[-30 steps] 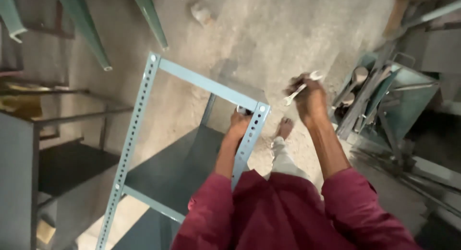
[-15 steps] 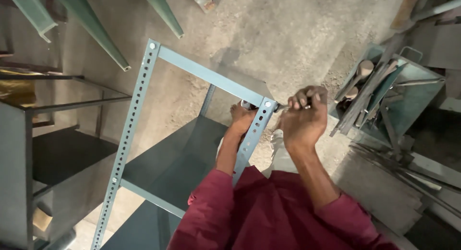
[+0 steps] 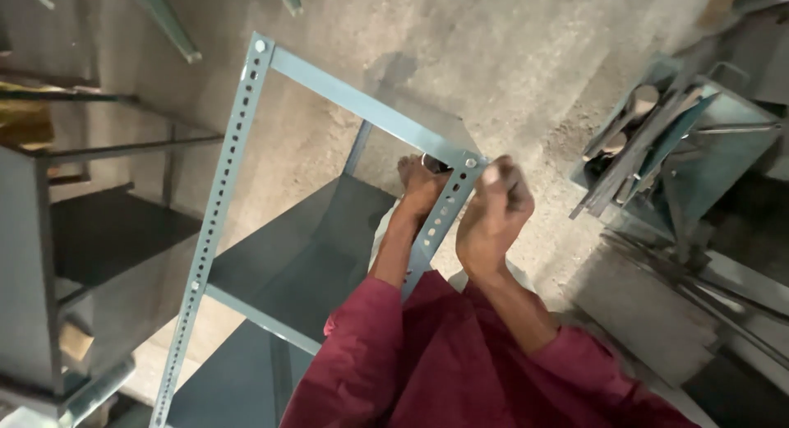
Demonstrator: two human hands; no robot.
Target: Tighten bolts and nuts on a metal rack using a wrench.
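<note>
My right hand point(image 3: 493, 218) fisted just right of corner bolt point(image 3: 470, 162) | my left hand point(image 3: 421, 187) grips behind slotted upright point(image 3: 440, 223), long axis toward me | contents of fist: cannot tell

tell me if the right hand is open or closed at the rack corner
Closed. The right hand is curled into a fist against the top corner of the slotted rack upright; whatever its fingers grip is hidden.

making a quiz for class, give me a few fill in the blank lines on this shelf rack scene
1. Both hands meet at the top ____ of the slotted steel rack.
2. The left hand reaches from ____ the perforated upright.
3. The right hand is closed in a ____.
4. The sleeves are ____ coloured.

Missing: corner; behind; fist; maroon
</note>
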